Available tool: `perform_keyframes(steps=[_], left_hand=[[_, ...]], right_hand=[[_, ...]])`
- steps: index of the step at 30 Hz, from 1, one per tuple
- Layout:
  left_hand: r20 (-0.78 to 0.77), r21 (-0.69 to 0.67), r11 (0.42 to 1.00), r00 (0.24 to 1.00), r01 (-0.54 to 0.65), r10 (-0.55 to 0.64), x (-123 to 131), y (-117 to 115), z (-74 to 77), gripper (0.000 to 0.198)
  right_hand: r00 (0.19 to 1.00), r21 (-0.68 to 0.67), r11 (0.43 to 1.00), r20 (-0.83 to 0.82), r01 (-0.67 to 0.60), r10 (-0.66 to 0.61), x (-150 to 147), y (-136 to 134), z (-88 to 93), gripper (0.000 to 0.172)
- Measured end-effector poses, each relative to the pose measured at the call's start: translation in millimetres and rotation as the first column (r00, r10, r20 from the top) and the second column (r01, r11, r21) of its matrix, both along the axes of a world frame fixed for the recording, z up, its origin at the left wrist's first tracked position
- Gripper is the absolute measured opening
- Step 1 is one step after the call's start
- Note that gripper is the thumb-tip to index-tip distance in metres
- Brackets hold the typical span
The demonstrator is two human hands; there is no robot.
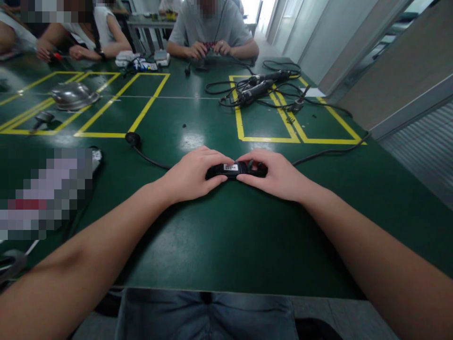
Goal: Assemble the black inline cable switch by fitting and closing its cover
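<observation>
A small black oblong device (231, 169) with a white label on top lies on the green table (219, 236), just ahead of me. My left hand (193, 174) grips its left end, thumb below and fingers curled over the top. My right hand (274, 174) grips its right end the same way. A black cable (329, 152) runs from the right end toward the table's right edge. Another black cord with a round plug (133, 139) trails off to the left behind my left hand.
Yellow tape boxes (269, 139) mark the table. A heap of black tools and cables (262, 87) lies at the far right, a shiny metal dome (72, 94) at the far left. Two people sit across, one person's hands (208, 48) working on a small object.
</observation>
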State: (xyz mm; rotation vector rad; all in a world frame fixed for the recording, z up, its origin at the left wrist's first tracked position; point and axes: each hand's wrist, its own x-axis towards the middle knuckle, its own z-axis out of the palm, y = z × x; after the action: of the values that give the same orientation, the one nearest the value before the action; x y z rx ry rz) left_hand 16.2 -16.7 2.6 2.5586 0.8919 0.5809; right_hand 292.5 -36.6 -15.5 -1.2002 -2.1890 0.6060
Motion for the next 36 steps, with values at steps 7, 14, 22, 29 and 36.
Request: perform_keyframes(steps=[7, 14, 22, 29, 36], left_hand=[[-0.056, -0.045, 0.998, 0.998, -0.045, 0.042, 1.3, 0.6, 6.5, 0.036], [-0.102, -0.025, 0.999, 0.994, -0.042, 0.04, 5.0, 0.1, 11.2, 0.034], [-0.08, -0.015, 1.0, 0.997, -0.021, 0.019, 3.8, 0.1, 9.0, 0.032], [-0.047, -0.059, 0.998, 0.998, -0.036, 0.033, 2.7, -1.4, 3.7, 0.042], [0.099, -0.219, 0.968, 0.984, -0.126, 0.151, 1.0, 2.2, 1.1, 0.048]], right_hand=[[1.0, -0.041, 0.999, -0.013, 0.017, -0.017, 2.2, 1.8, -0.4, 0.033], [1.0, -0.064, 0.998, -0.002, 0.025, -0.025, 2.5, 2.1, -0.3, 0.034], [0.999, -0.026, 0.999, 0.032, 0.029, -0.028, 0.8, -0.4, -1.0, 0.033], [1.0, 0.06, 0.998, 0.03, 0.008, -0.01, 0.1, -0.9, -5.4, 0.039], [0.998, -0.03, 0.998, -0.023, 0.062, -0.062, -0.4, -3.2, -3.1, 0.059]])
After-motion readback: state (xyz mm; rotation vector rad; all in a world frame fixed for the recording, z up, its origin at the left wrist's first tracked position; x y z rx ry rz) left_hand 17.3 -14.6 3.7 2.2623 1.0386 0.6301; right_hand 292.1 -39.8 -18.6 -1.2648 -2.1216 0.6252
